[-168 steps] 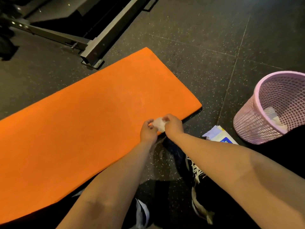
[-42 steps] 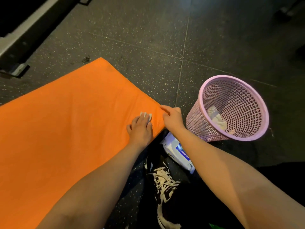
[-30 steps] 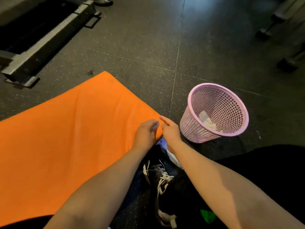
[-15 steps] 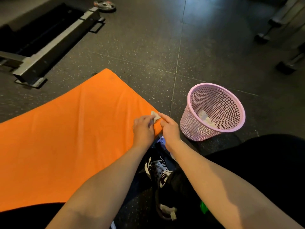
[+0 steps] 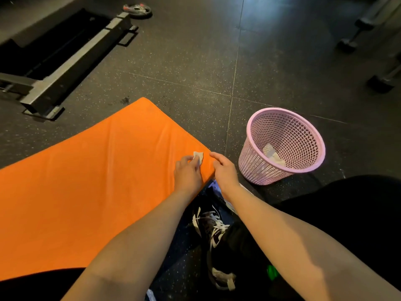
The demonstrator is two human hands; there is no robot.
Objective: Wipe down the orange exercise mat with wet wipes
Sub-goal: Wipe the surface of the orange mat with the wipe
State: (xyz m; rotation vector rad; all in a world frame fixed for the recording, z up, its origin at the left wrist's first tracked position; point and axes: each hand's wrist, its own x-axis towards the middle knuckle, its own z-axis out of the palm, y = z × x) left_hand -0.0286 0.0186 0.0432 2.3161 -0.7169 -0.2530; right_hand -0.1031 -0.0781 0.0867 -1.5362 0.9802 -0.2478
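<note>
The orange exercise mat (image 5: 91, 181) lies on the dark gym floor and runs from the lower left up to its right end. My left hand (image 5: 187, 174) rests on the mat near its right corner and pinches a small crumpled white wet wipe (image 5: 198, 157) at the fingertips. A little to the right, my right hand (image 5: 224, 170) hovers at the mat's edge with loosely curled fingers, apart from the wipe and holding nothing. Below the hands, a bit of the white wipes pack (image 5: 215, 187) shows between my forearms.
A pink mesh basket (image 5: 251, 161) with used wipes (image 5: 272, 153) inside stands right of the mat. My laced shoe (image 5: 213, 231) is below the hands. A metal equipment frame (image 5: 65, 61) and a weight plate (image 5: 137, 10) lie at the upper left, dumbbells (image 5: 347, 43) at the upper right.
My right hand has let go of the wipe and drawn slightly right. My left hand keeps the wipe at the mat's corner. The view has tilted up a little.
</note>
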